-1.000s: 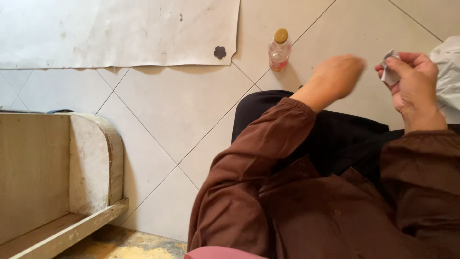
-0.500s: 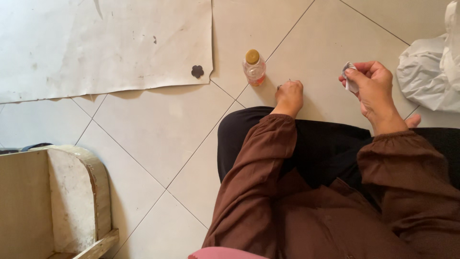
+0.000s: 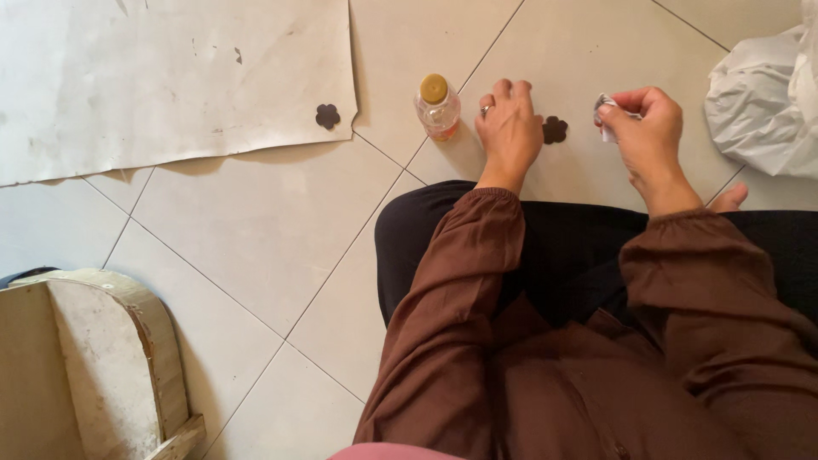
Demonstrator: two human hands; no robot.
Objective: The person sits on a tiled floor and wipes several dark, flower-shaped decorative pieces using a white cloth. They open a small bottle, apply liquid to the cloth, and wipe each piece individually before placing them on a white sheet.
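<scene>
As we sat on the tiled floor point(image 3: 256, 230), our left hand point(image 3: 509, 128) lay flat, holding nothing, beside one dark flower cutout point(image 3: 555, 129), our right hand point(image 3: 649, 136) pinched one small silvery piece point(image 3: 605, 115), one capped bottle point(image 3: 437, 106), a second cutout point(image 3: 327, 116) on one paper sheet point(image 3: 170, 77).

Single head-worn view, looking steeply down from close above onto lap, brown sleeves, both hands and tiled floor point(image 3: 256, 221) ahead. No second view for overlap.

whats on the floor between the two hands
A small dark flower-shaped cutout lies on the tile there, just beside the left hand and short of the right hand, which pinches a small white piece. The head view shows it.
</scene>
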